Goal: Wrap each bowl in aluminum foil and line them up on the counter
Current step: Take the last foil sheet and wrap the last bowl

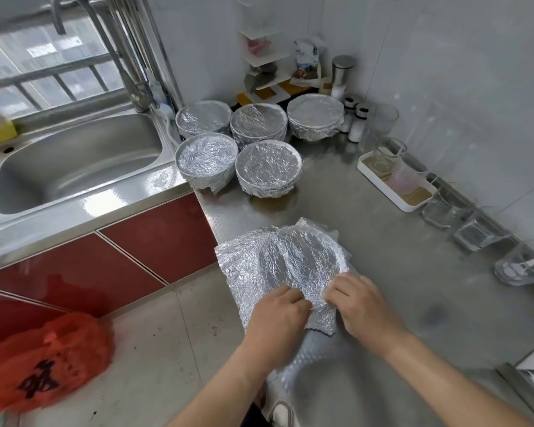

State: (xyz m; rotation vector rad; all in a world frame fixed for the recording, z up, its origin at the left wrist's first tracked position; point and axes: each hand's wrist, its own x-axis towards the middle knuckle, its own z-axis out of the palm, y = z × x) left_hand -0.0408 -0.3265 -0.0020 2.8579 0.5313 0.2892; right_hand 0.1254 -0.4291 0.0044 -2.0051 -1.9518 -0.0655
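A home kitchen: steel sink [74,167], faucet [105,47] (window behind), spice shakers [356,124].

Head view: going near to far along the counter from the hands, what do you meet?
Left hand and right hand, foil-draped bowl, front pair of wrapped bowls, back row of three wrapped bowls, white rack.

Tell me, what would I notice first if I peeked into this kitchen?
Probably the crinkly foil sheet at the front of the steel counter, draped over something round, with the left hand and right hand pinching its near edge. Next, five foil-wrapped bowls clustered at the back beside the sink. A bright red bag lies on the floor at lower left.
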